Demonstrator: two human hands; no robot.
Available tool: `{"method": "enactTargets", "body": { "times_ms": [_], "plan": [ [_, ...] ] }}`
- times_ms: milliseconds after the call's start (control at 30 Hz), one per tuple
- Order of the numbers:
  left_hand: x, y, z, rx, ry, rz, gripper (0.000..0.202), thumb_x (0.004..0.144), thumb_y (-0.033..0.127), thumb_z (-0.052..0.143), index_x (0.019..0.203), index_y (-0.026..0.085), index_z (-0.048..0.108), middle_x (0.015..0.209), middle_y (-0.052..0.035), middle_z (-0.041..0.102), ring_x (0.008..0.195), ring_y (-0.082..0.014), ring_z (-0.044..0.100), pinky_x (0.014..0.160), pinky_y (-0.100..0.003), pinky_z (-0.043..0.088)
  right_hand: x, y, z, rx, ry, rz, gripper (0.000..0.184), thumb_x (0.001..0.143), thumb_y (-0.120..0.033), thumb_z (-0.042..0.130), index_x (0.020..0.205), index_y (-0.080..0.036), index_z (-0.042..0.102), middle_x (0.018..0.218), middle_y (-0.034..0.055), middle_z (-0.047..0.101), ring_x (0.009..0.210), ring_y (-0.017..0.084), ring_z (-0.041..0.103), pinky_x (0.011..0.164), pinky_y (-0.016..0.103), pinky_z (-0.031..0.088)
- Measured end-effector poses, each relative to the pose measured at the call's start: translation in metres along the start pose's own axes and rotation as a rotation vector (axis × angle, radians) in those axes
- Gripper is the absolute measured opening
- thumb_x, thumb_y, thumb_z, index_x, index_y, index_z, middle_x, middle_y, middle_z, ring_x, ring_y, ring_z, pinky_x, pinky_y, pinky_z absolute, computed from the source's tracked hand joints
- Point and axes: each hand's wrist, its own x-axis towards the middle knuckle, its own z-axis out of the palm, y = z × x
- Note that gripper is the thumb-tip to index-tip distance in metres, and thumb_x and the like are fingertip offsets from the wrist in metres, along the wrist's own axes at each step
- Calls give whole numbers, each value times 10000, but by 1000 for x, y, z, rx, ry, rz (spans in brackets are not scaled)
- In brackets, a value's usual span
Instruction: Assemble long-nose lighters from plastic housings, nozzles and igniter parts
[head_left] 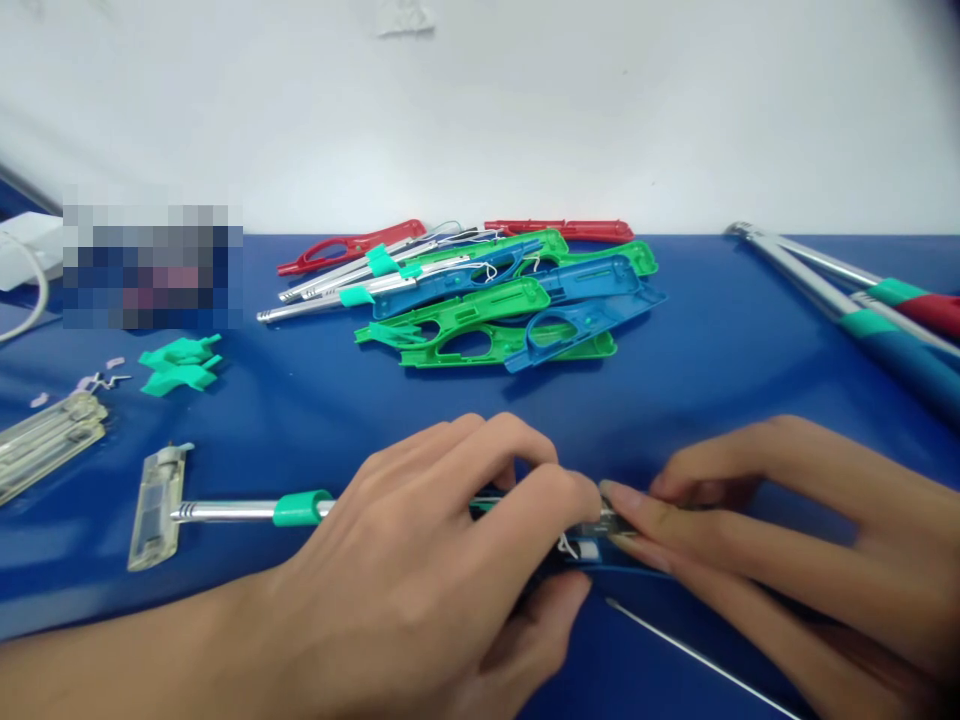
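Note:
My left hand (442,540) is closed around the middle of a long lighter whose silver metal tube (225,511) sticks out to the left. A teal plastic piece (301,508) sits on that tube. Beyond the fingers, a white wire (568,547) and the edge of a blue shell (630,571) show. With fingers pinched together, my right hand (780,520) grips a small clear, dark-tinted part (611,522) at the lighter's right end; blur and fingers hide most of it. Close to the tube's tip lies a clear plastic fuel tank (157,510).
Green half-shells (465,315), blue and red ones, and wired metal tubes are piled at the back. Several teal pieces (180,365) and more clear tanks (52,440) lie left. Lighters with long tubes (810,275) rest at right. A thin metal rod (697,655) lies in front.

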Motion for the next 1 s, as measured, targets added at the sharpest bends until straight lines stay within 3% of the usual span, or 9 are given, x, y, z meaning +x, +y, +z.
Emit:
{"method": "enactTargets", "body": {
  "times_ms": [500,800,1000],
  "plan": [
    [-5,3,2,55,25,1,177,1113,168,683,1033,234,826,1177,-7,824,901,-167,769,779,-313,663,-3,-2,-3,46,-36,69,328,1165,-232,568,1408,-385,726,1145,4,750,795,149,776,525,313,517],
    [-4,-4,1,67,31,85,255,1048,167,651,1014,292,872,1159,22,841,778,-161,750,667,-334,606,-8,-3,0,84,-3,128,302,1203,-290,569,1411,-429,739,1142,-2,753,793,120,806,496,233,540],
    [-2,-3,2,48,27,81,184,1059,162,681,1016,264,829,1133,15,838,803,-156,754,713,-301,638,-1,-1,-3,42,-10,13,336,1143,-193,591,1406,-345,736,1129,-4,741,811,117,765,554,262,553]
  ]
}}
